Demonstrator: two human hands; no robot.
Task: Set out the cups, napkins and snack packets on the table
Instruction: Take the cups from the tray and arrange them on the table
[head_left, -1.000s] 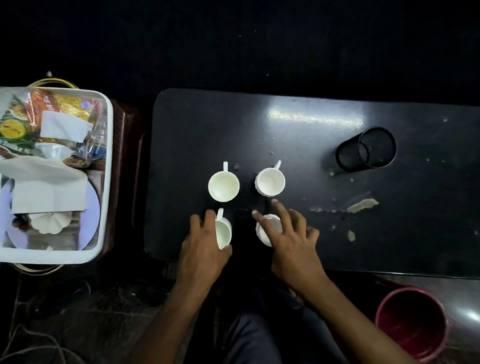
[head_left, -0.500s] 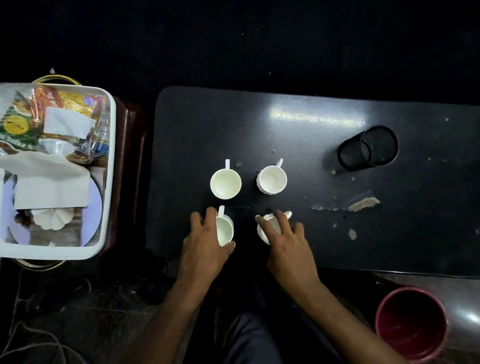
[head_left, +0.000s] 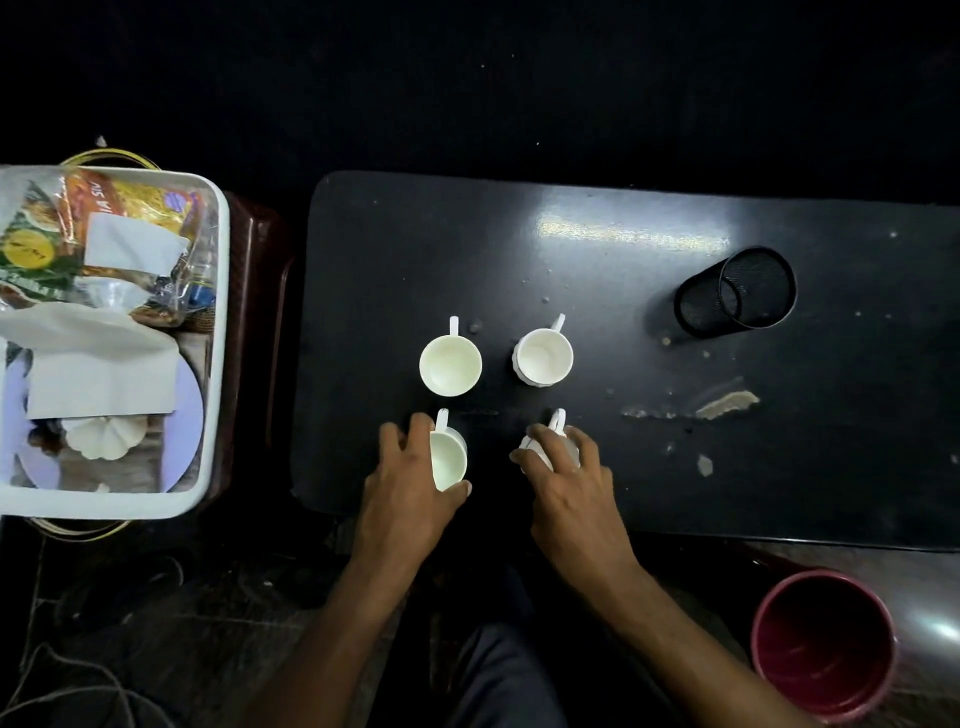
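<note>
Several white cups stand in a square on the black table. The far left cup and far right cup stand free, handles pointing away. My left hand wraps the near left cup. My right hand covers and grips the near right cup, whose handle points away. White napkins and snack packets lie in the white tray at the left.
A black mesh pen holder lies on its side at the table's far right. Chipped patches mark the tabletop. A red bucket stands on the floor at the lower right. The tray rests on a brown stool.
The near right cup has been turned under my right hand, so its handle now points away like the others. My left hand has stayed on the near left cup.
</note>
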